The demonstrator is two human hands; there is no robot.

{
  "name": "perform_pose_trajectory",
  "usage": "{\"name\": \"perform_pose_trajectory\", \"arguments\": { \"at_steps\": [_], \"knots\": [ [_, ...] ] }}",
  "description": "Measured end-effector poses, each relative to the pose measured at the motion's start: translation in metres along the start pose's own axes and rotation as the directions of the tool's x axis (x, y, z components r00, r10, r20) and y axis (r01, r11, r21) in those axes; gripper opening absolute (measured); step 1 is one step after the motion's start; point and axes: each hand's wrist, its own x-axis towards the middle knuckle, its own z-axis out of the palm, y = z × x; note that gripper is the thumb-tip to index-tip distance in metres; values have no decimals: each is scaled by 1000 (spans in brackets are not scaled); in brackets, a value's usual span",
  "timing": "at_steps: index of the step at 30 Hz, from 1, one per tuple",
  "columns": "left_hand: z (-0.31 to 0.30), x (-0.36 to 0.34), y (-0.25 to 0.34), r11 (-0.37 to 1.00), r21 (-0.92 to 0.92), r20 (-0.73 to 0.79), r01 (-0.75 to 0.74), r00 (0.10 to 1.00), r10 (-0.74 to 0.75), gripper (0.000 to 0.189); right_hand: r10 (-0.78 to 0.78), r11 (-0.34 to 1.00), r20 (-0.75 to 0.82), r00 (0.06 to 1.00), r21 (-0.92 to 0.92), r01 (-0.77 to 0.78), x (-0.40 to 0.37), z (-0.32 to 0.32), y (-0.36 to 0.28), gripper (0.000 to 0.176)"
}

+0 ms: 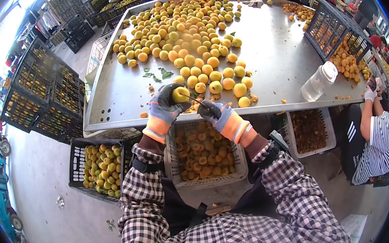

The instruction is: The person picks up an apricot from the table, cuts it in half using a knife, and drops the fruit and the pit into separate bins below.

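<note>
1. Fruit (180, 94): held above the near edge of the table (265, 75), between the thumb and fingers of the gloved left hand (161, 108), which curl closed around its left side.
2. Right hand (220, 118): gloved; fingertips pinched closed on a thin tool (195, 100), whose far end reaches the fruit's right side. Whether it has entered the skin cannot be told.
3. Fruit condition: round, yellow with a greenish tint; the upper and right faces are exposed.
4. Pale basket (175, 165), below the hands: orange fruit pieces, many of them halved.
5. Black crate (75, 168), left: whole yellow-green fruit.
6. White basket (329, 129), right: small dark brown pieces.
7. Stacked crates (37, 90), far left: fruit visible through the slats.
8. Tilted crate (335, 26), on the table's right: orange pieces beneath and beside it.
</note>
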Motion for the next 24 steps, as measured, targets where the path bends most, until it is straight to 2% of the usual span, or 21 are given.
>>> {"name": "perform_pose_trajectory", "arguments": {
  "at_steps": [2, 3, 5, 6, 8, 9, 11, 12, 14, 15, 17, 18, 21, 23, 24],
  "knots": [
    [1, -2, 4, 997, 65, -27, -36, 999, 38, 45, -37, 988, -62, 997, 148, 46, 0, 6, 4, 29],
    [3, -3, 3, 997, 66, -25, -36, 999, 38, 45, -37, 988, -65, 997, 149, 46, 2, 10, 9, 29],
    [7, -6, -2, 987, -152, -56, 43, 997, -52, 44, -76, 974, -99, 992, 207, 96, 6, 18, 12, 31],
    [6, -9, -3, 988, -150, -52, 44, 997, -52, 44, -76, 973, -103, 992, 210, 96, 5, 21, 13, 31],
    [1, -11, -4, 847, -435, 62, 307, 948, -312, 45, -79, 961, -93, 993, 256, 100, 4, 22, 9, 30],
    [2, -10, -7, 847, -434, 67, 307, 948, -310, 45, -78, 961, -99, 992, 256, 101, 4, 21, 7, 30],
    [3, -10, -7, 777, -558, 159, 293, 956, -246, 48, -112, 966, -54, 992, 228, 122, 4, 18, 4, 28],
    [-2, -9, -5, 839, -439, 215, 323, 944, -251, 52, -114, 966, -55, 992, 228, 124, 3, 16, 3, 28],
    [-6, -5, -6, 869, -391, 241, 304, 945, -222, 53, 35, 994, 34, 999, 103, -38, -1, 6, -11, 27],
    [-6, -4, -9, 895, -344, 268, 283, 943, -195, 55, 37, 994, 34, 999, 101, -40, -3, 1, -21, 27],
    [-6, -5, -20, 920, -317, 248, 230, 957, -154, 56, 20, 968, -61, 998, -250, -34, -8, -9, -43, 25],
    [-4, -5, -20, 908, -362, 222, 213, 965, -138, 56, 21, 967, -59, 998, -253, -36, -10, -11, -47, 25],
    [4, -6, -15, 906, -392, 186, 159, 978, -92, 55, -70, 936, -112, 991, -350, 26, -13, -7, -46, 24],
    [14, -12, -11, 841, -499, 81, 211, 977, -197, 53, -229, 958, -248, 941, -230, 173, -12, 9, -32, 26],
    [22, -15, -14, 800, -573, 26, 180, 979, -201, 47, -279, 932, -233, 932, -301, 204, -12, 10, -29, 30]
  ]
}}
